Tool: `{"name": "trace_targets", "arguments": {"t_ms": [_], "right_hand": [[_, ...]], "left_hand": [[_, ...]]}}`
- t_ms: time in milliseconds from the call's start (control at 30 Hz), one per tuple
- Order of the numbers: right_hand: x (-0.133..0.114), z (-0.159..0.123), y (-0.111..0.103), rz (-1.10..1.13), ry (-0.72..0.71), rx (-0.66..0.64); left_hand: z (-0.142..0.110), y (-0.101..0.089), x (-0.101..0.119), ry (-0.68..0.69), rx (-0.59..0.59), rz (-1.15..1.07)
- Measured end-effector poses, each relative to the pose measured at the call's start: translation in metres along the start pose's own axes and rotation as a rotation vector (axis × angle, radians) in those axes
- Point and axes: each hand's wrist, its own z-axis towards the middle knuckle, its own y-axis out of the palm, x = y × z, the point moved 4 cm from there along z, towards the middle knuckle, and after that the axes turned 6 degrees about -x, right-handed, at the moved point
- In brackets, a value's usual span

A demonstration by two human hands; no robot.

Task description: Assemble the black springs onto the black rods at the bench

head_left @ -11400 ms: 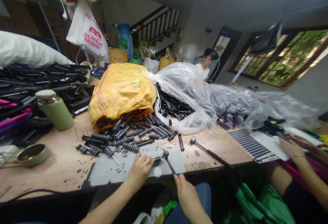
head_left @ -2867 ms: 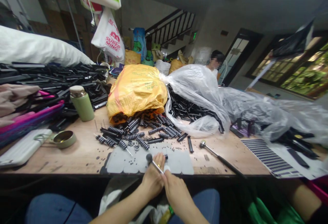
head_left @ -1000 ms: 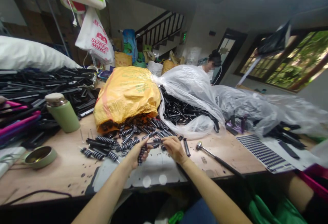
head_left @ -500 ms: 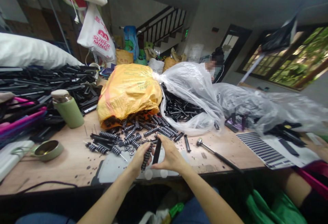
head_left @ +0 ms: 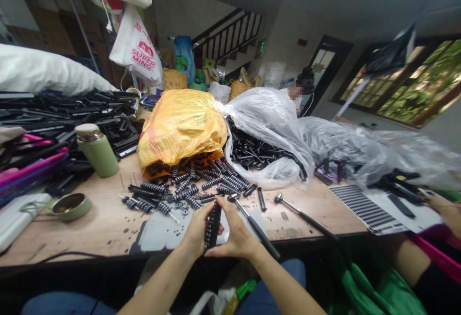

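Note:
My left hand [head_left: 199,228] is closed around a ridged black-and-white roller [head_left: 209,228], which stands nearly upright. My right hand [head_left: 236,228] grips a narrow black strip [head_left: 216,219] by its two ends, between thumb and fingers. The strip lies along the roller's right side, apparently touching it. Beneath both hands is a grey mat [head_left: 158,231]. Just behind my right hand, a hammer [head_left: 257,228] with a black handle rests on the table. Many similar rollers [head_left: 187,192] are heaped beyond my hands, spilling from a yellow sack [head_left: 183,127].
A clear plastic bag [head_left: 273,113] holds black parts. Another hammer [head_left: 306,216] lies to the right, near a striped sheet [head_left: 367,207]. On the left stand a green flask [head_left: 97,151] and a cup [head_left: 70,207]. Another person's hand [head_left: 446,209] shows at the far right.
My right hand has brought the black strip left and down against the roller. The nearer hammer now shows beside my right arm. Another person's hand has come in at the right edge.

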Motion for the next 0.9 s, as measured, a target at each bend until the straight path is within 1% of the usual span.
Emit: {"name": "trace_targets", "arguments": {"t_ms": [133,367,467,533,567,600,633,700,733,767,800,833,900], "right_hand": [[0.002,-0.003,0.003,-0.004,0.023,-0.011],[0.007,-0.011,0.011,0.123,0.183,0.049],[0.010,-0.014,0.016,0.146,0.248,0.055],[0.013,-0.017,0.023,0.128,0.287,0.068],[0.015,-0.019,0.027,0.108,0.305,0.082],[0.017,-0.021,0.032,0.080,0.319,0.099],[0.019,-0.023,0.037,0.046,0.329,0.117],[0.025,-0.030,0.046,-0.035,0.338,0.134],[0.029,-0.034,0.049,-0.078,0.345,0.126],[0.033,-0.038,0.050,-0.125,0.365,0.113],[0.039,-0.044,0.047,-0.183,0.409,0.106],[0.046,-0.051,0.041,-0.259,0.483,0.108],[0.061,-0.066,0.020,-0.450,0.680,0.120]], "left_hand": [[-0.004,0.002,0.002,-0.007,0.033,0.065],[-0.003,0.002,-0.003,-0.087,0.050,0.136],[0.000,-0.002,-0.008,-0.133,0.063,0.159],[0.004,-0.006,-0.013,-0.130,0.047,0.221],[0.006,-0.009,-0.016,-0.093,0.033,0.295],[0.008,-0.011,-0.019,-0.018,0.017,0.407],[0.010,-0.014,-0.021,0.094,0.004,0.555],[0.010,-0.018,-0.029,0.368,-0.017,0.900],[0.009,-0.020,-0.035,0.485,-0.040,1.068],[0.008,-0.021,-0.042,0.571,-0.076,1.219],[0.007,-0.024,-0.048,0.629,-0.122,1.351],[0.007,-0.026,-0.053,0.666,-0.174,1.468],[0.005,-0.030,-0.057,0.725,-0.251,1.678]]}}
